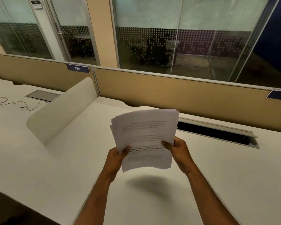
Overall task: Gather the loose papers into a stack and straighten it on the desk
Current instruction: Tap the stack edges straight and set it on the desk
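I see the stack of papers (144,138) held up in the air above the white worktop (234,168), not touching it; its shadow falls on the surface just below and toward me. The sheets are roughly gathered, but the top and left edges fan out a little, so the stack is not squared. Printed text faces me, blurred.

My left hand (116,157) grips the lower left edge of the stack, thumb lying across the front sheet and the fingers hidden behind. My right hand (177,148) grips the lower right edge the same way, thumb on the front, fingers curled behind the paper. Both hands are closed on the stack, which sits between them and rises above them, tilted slightly to the left.

Behind the stack, an open dark cable slot (217,133) runs along the back of the worktop, just in front of a tan partition (169,93). To the left stands a pale rounded divider (63,111), and beyond it a thin cable (15,103) lies on the neighbouring surface.
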A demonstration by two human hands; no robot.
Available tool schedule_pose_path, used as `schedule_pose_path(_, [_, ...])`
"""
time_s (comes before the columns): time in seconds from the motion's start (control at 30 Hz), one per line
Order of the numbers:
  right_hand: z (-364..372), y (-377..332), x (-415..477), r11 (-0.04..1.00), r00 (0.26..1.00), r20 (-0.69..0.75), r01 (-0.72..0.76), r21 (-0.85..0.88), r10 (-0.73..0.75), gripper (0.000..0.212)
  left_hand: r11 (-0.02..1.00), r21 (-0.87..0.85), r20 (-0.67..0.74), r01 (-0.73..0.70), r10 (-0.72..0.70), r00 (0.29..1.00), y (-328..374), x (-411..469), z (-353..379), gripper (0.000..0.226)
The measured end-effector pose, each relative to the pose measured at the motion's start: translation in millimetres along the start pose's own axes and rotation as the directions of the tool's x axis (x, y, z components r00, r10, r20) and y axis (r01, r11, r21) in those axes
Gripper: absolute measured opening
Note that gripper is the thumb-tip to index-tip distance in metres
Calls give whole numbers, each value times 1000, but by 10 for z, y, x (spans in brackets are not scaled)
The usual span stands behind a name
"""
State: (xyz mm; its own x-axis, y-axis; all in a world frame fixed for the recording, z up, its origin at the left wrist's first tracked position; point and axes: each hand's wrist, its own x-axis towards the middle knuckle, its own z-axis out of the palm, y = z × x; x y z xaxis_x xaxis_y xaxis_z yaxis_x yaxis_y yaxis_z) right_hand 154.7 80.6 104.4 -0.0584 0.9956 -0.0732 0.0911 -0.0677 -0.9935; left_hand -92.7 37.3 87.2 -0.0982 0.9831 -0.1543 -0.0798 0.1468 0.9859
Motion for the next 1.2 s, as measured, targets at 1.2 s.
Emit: schedule_pose_path(1.2, [90,-120,-295,990,958,-251,143,1,-138,35,983,108,-96,-148,159,983,264,-106,269,43])
